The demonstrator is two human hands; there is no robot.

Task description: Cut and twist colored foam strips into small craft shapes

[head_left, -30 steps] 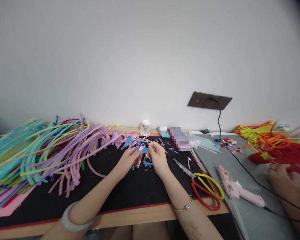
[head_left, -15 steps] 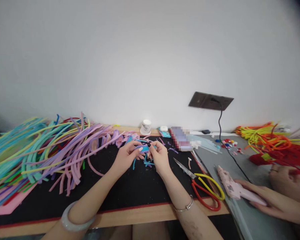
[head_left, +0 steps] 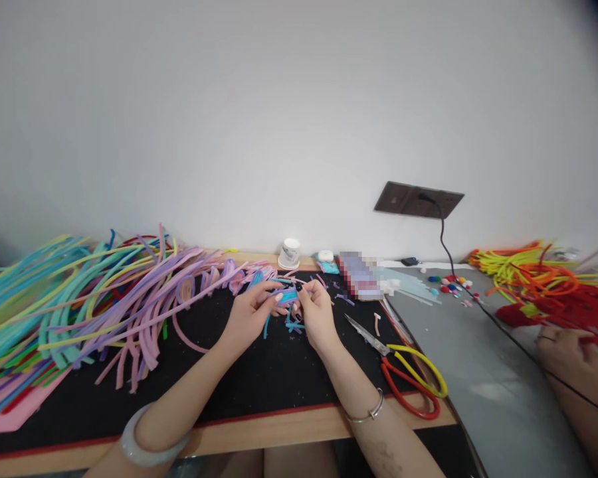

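Note:
In the head view my left hand (head_left: pixel 250 315) grips a small blue-and-purple bundle of pipe cleaners (head_left: pixel 286 296) between thumb and fingers. From the other side my right hand (head_left: pixel 319 317) pinches the same bundle's right end, its dark-nailed fingertips bent over it. Short blue and purple pipe cleaner scraps (head_left: pixel 294 326) lie on the black mat (head_left: pixel 259 378) beneath. Scissors (head_left: pixel 397 364) with one yellow and one red handle rest open to the right of my right hand.
A large heap of coloured pipe cleaners (head_left: pixel 104 305) covers the left side. A paper cup (head_left: pixel 290 253) and a pixelated phone-like object (head_left: pixel 359 275) stand behind. On the right are pompoms (head_left: pixel 451 287), a black cord (head_left: pixel 501 328), orange-yellow pipe cleaners (head_left: pixel 533 269) and a co-worker's hand (head_left: pixel 565 352).
The co-worker's hand with the pink glue gun has left view, and the black cord now stretches to the right edge. My hands have barely moved, still on the bundle.

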